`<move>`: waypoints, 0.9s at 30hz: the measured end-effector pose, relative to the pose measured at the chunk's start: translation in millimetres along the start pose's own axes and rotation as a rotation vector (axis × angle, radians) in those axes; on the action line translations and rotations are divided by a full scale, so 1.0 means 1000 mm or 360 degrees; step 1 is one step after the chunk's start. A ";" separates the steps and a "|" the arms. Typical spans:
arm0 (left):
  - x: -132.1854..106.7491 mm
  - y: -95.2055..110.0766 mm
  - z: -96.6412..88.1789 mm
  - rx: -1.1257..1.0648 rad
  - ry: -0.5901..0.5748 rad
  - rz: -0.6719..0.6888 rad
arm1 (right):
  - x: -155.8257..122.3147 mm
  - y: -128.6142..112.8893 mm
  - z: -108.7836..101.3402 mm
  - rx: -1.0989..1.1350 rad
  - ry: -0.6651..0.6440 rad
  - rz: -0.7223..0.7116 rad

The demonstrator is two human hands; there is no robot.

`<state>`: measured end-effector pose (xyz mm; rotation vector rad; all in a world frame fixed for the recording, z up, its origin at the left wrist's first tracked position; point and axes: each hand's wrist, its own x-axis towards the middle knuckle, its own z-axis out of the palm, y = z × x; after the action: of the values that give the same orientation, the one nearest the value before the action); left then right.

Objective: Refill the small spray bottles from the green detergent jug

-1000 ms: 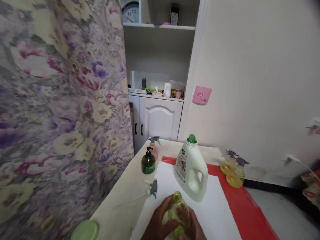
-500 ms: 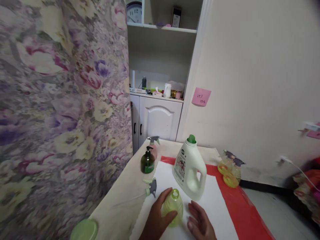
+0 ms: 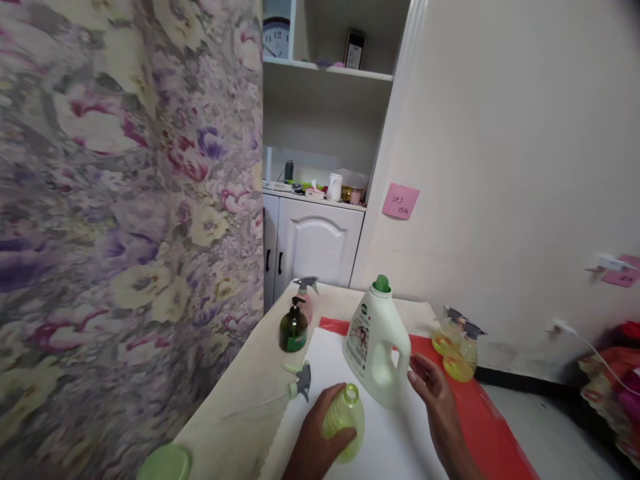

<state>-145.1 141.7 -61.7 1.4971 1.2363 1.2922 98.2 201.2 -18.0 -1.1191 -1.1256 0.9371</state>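
Note:
My left hand (image 3: pixel 320 437) is wrapped round a yellow-green spray bottle (image 3: pixel 353 427) whose neck is uncapped. Just behind it stands a large pale green detergent jug (image 3: pixel 376 347) with a green spout at its open mouth. Beside the jug's handle is my right hand (image 3: pixel 436 393), fingers apart and nothing in them; whether a fingertip touches the handle I cannot tell. A grey and green spray trigger head (image 3: pixel 300 383) with its dip tube lies left of the bottle on the table.
Behind the trigger head stand a dark green pump bottle (image 3: pixel 293 327) and a pink spray bottle (image 3: pixel 305 303). Two yellow spray bottles (image 3: pixel 461 353) are at the right table edge. A green lid (image 3: pixel 165 463) sits at front left. White paper (image 3: pixel 395 440) covers a red sheet (image 3: pixel 480 427).
My right hand has moved from beside the spray bottle up and right to the jug's handle. My left hand still holds the spray bottle. The view has shifted slightly.

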 end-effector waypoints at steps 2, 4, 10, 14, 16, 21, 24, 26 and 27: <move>0.001 0.001 0.001 -0.0020 0.0015 -0.0012 | 0.012 -0.002 0.004 -0.0010 -0.0018 -0.0028; 0.001 0.002 0.001 -0.0038 0.0014 -0.0022 | 0.022 -0.003 0.009 -0.0010 -0.0030 -0.0041; 0.004 0.000 0.004 -0.0097 -0.0027 -0.0019 | 0.042 0.002 0.023 -0.0090 -0.0105 -0.0012; 0.008 0.000 0.003 -0.0099 -0.0039 -0.0053 | 0.048 0.008 0.028 -0.0121 -0.0184 0.0014; 0.010 0.003 0.002 -0.0095 -0.0041 -0.0061 | 0.051 0.011 0.028 -0.0130 -0.0249 0.0021; 0.013 0.012 -0.001 -0.0104 -0.0089 -0.0074 | 0.060 0.017 0.023 -0.0119 -0.0384 0.0018; 0.015 0.018 -0.002 -0.0101 -0.0120 -0.0104 | 0.063 0.022 0.023 -0.0093 -0.0424 -0.0003; 0.015 0.023 -0.002 -0.0079 -0.0124 -0.0136 | 0.065 0.024 0.026 -0.0085 -0.0401 -0.0011; 0.016 0.025 -0.002 -0.0066 -0.0121 -0.0146 | 0.066 0.024 0.028 -0.0083 -0.0377 -0.0016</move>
<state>-142.6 151.7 -33.4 1.4305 1.2076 1.1831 83.5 274.7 -27.3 -1.0625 -1.3528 1.0573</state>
